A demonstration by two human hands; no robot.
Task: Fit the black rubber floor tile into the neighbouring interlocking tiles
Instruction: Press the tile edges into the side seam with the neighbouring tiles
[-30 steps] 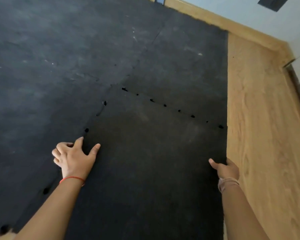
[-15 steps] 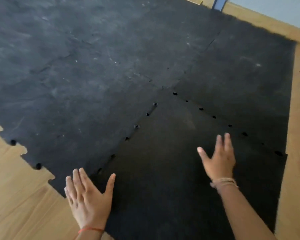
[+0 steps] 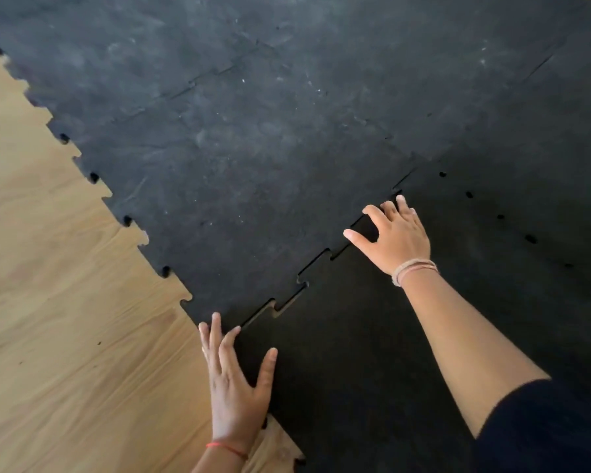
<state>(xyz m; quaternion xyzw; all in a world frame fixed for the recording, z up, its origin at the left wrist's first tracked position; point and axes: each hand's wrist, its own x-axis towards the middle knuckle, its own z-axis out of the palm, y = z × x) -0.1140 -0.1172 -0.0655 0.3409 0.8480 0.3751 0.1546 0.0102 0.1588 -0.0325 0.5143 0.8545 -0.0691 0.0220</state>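
The black rubber floor tile (image 3: pixel 372 353) lies at the lower right, darker than the dusty neighbouring tiles (image 3: pixel 253 158) to its upper left. Its jigsaw edge meets the neighbour along a diagonal seam (image 3: pixel 301 285), where narrow gaps show between the teeth. My left hand (image 3: pixel 234 390) rests flat, fingers spread, on the tile's near left corner by the seam's lower end. My right hand (image 3: pixel 394 237) presses palm down with spread fingers on the seam further up. A second seam with small dark holes (image 3: pixel 500 216) runs along the tile's far right side.
Bare wooden floor (image 3: pixel 58 319) fills the left and lower left, bordered by the toothed outer edge (image 3: pixel 127 220) of the laid tiles. Dusty grey-black tiles cover the whole upper part of the view.
The view has swung left. My right hand has moved from the tile's middle up to the left seam. My left hand stays flat at the tile's near left corner.
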